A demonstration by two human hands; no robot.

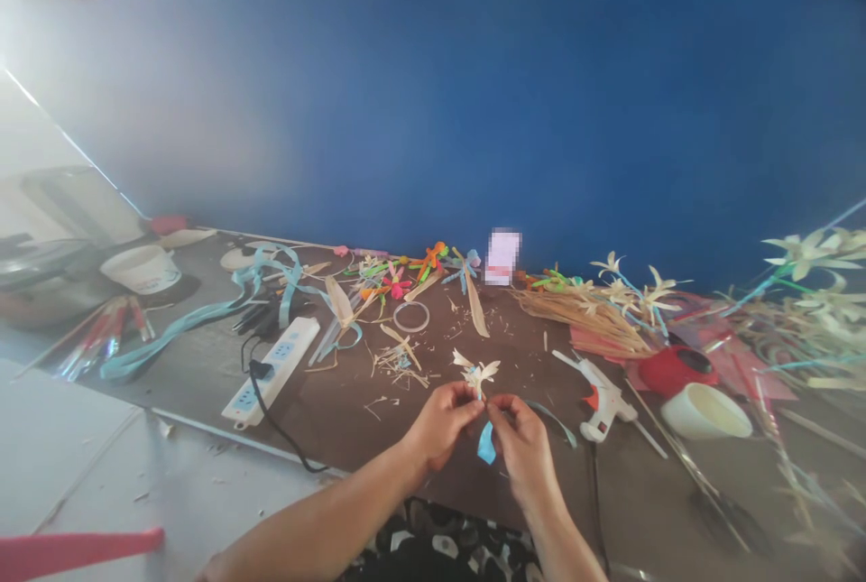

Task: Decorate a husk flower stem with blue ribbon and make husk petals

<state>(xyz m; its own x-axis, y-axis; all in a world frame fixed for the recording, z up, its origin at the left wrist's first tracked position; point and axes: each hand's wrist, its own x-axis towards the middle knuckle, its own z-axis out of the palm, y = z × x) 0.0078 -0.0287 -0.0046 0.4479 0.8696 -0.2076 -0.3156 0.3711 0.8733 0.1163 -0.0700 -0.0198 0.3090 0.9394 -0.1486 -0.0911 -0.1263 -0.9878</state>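
Note:
My left hand is closed in a pinch round the base of a small cream flower that looks made of dried husk. Right beside it, my right hand pinches at the same spot, and a light blue ribbon hangs down between the hands. The fingertips nearly meet, hiding most of the flower's stem. A thin pale blue-green strip curves over the tabletop just beyond my right hand. Further right lies a white glue gun with an orange trigger.
A white power strip with a black plug lies left on the dark table. Blue ribbon, a clear ring, husk scraps and colourful flowers are scattered behind. At right stand a white cup and finished-looking cream flowers.

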